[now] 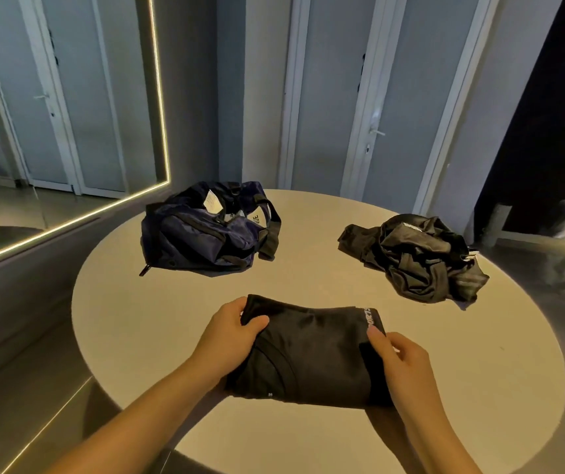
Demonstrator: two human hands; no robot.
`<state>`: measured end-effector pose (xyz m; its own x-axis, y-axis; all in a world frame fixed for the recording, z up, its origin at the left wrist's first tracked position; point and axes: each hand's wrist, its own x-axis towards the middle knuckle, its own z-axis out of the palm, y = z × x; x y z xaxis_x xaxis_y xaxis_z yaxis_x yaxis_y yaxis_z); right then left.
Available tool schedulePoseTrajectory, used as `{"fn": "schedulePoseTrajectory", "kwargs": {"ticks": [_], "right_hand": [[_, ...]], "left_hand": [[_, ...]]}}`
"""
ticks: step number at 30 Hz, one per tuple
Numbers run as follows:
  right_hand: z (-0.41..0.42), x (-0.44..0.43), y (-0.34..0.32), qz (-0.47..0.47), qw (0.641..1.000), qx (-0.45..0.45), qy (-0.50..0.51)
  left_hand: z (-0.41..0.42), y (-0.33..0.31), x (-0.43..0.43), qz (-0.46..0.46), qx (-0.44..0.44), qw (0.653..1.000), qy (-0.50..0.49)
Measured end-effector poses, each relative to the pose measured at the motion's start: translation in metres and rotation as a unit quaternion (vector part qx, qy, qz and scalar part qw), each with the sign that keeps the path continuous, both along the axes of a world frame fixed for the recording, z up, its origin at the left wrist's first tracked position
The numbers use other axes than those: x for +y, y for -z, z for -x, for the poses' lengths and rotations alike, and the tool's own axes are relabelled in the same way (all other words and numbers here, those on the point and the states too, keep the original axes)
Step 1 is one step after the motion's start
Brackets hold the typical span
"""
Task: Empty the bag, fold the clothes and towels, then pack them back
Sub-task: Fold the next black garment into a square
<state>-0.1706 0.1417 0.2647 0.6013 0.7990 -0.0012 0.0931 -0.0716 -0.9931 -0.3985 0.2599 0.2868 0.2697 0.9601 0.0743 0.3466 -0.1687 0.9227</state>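
A folded black garment (311,350) with a white-lettered waistband lies on the round table (158,323) in front of me. My left hand (229,333) grips its left edge, thumb on top. My right hand (400,364) holds the right edge by the waistband. A dark blue duffel bag (202,234) sits open at the back left of the table, a white tag showing inside. A crumpled heap of black clothes (417,258) lies at the back right.
A mirror with a lit strip edge (161,107) stands on the left wall. Pale doors (373,107) with handles line the back. The floor around the table is grey and glossy.
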Motion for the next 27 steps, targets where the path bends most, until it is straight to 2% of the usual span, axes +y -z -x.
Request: {"fn": "schedulePoseTrajectory", "kwargs": {"ticks": [4, 8, 13, 15, 19, 21, 24, 27], "right_hand": [[-0.001, -0.006, 0.006, 0.031, 0.992, -0.125, 0.014], [-0.001, -0.005, 0.007, 0.039, 0.985, -0.161, 0.044], [-0.003, 0.003, 0.01, 0.065, 0.971, -0.219, 0.072], [-0.004, 0.006, 0.01, 0.08, 0.965, -0.237, 0.081], [-0.003, 0.01, 0.012, 0.087, 0.96, -0.248, 0.1], [-0.003, 0.011, 0.012, 0.093, 0.958, -0.248, 0.109], [-0.003, 0.013, 0.012, 0.095, 0.957, -0.248, 0.115], [-0.005, 0.014, 0.012, 0.098, 0.958, -0.245, 0.111]], "left_hand": [[-0.006, 0.014, 0.009, -0.065, 0.091, 0.994, -0.002], [-0.016, 0.013, 0.018, -0.088, 0.163, 0.983, -0.019], [-0.022, 0.012, 0.029, -0.063, 0.198, 0.978, -0.025], [-0.022, 0.009, 0.031, -0.025, 0.174, 0.984, -0.021], [-0.013, 0.001, 0.027, 0.136, -0.007, 0.991, -0.007], [-0.008, 0.003, 0.026, 0.146, -0.041, 0.988, -0.013], [-0.008, 0.009, 0.026, 0.127, -0.037, 0.991, -0.032], [-0.011, 0.007, 0.033, 0.101, 0.027, 0.994, -0.04]]}}
